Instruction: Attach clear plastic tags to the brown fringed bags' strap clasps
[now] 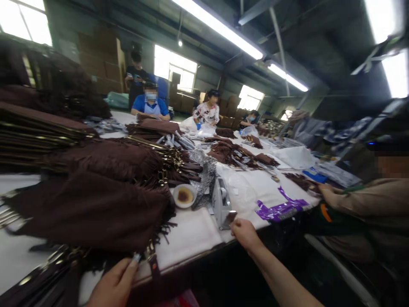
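My left hand (pixel 112 281) is at the table's front edge, its thumb and finger closed on a small silvery fitting (pixel 136 257). It is beside the dark brown fringed bag (pixel 92 209), which lies flat. A strap with a brass-coloured clasp (pixel 151 251) hangs over the edge just right of that hand. My right hand (pixel 245 233) is closed, and a small flat brown piece (pixel 230 217) with a shiny edge shows at its fingertips. Right behind that piece stands a white appliance (pixel 220 198) that looks like an iron. Its contact with my hand is unclear.
A white bowl (pixel 184 196) with brown liquid stands by silvery wrapping (pixel 204 170). Brown bags (pixel 41 132) are stacked at left. Purple plastic (pixel 281 209) lies on the white table (pixel 191 232). A co-worker's arm (pixel 351 200) reaches in at right; several people work further back.
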`<state>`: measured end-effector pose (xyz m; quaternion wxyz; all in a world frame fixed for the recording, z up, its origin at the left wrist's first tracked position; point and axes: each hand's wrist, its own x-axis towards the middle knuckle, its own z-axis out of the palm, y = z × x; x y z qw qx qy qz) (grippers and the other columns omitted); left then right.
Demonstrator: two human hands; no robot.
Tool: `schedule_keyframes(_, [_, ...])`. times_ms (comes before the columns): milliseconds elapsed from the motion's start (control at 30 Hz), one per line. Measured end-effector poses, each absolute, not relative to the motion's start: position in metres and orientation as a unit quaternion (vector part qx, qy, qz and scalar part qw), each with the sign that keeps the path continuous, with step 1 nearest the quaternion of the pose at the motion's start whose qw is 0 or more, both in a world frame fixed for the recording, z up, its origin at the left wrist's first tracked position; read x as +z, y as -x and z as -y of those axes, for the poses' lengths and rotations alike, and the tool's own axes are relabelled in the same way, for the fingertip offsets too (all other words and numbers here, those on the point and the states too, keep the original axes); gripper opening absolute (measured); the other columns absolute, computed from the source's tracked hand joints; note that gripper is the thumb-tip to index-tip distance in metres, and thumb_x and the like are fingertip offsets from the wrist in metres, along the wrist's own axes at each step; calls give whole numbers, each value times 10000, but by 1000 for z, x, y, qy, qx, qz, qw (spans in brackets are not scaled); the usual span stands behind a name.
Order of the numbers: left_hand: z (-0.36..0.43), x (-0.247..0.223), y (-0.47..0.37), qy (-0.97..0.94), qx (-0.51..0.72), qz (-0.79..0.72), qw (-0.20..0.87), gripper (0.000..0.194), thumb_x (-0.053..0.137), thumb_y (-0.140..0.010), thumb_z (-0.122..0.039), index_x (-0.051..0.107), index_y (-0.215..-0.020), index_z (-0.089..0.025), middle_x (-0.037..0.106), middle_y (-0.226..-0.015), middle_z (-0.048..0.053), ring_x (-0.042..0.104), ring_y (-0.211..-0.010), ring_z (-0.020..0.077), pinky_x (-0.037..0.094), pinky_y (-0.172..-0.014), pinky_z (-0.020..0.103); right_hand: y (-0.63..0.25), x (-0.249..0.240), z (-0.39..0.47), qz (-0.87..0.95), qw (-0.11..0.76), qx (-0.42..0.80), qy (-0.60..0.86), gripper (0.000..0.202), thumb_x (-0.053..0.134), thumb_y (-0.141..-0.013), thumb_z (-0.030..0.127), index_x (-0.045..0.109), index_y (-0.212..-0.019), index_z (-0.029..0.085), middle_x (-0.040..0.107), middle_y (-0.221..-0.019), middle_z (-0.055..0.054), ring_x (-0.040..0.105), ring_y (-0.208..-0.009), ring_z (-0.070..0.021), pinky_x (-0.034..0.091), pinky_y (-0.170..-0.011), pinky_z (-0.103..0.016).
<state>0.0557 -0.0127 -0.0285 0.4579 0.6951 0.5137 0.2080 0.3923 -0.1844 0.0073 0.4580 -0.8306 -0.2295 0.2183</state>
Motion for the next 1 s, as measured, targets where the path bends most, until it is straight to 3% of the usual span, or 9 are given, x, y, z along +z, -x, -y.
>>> schedule_keyframes(67, [19,-23,-53,-717,199,-499,443,309,432,-820,-468,577,-669,-241,637,-656,8,609,-701,228,453,-670,309,-375,6,185,280,422,261,822,219,596,-649,237,538,-450,165,519,-443,5,449,-477,-118,294,-495,-237])
schedule_keyframes(200, [27,-16,-53,-758,204,-487,384,300,353,-900,-364,487,-668,-228,579,-641,9,551,-640,192,379,-628,297,-305,16,163,428,343,436,713,249,535,-815,317,624,-636,167,535,-504,29,416,-445,-94,283,-464,-217])
schedule_keyframes(300, [32,-15,-50,-780,212,-477,344,284,338,-931,-328,480,-708,-224,569,-667,16,540,-647,186,357,-630,298,-245,27,126,472,347,503,636,237,531,-828,294,637,-664,160,547,-526,34,407,-449,-77,294,-466,-198])
schedule_keyframes(467, [37,-19,-38,-817,210,-446,298,286,312,-960,-287,496,-752,-216,583,-717,40,555,-674,195,369,-645,310,-189,19,68,477,362,478,643,268,546,-790,269,630,-566,148,569,-498,21,480,-473,-82,365,-496,-182])
schedule_keyframes(700, [39,-32,-29,-841,204,-446,228,265,309,-962,-209,508,-787,-207,604,-750,59,588,-697,212,415,-646,318,-174,3,55,491,297,381,724,285,565,-759,295,676,-539,150,643,-505,-20,567,-485,-119,376,-471,-196])
schedule_keyframes(1000, [40,-42,-27,-870,158,-444,147,240,318,-959,-175,535,-857,-189,636,-754,75,632,-659,223,425,-559,303,-166,2,55,445,305,345,768,323,590,-763,347,644,-503,163,605,-442,-18,530,-428,-111,355,-447,-200])
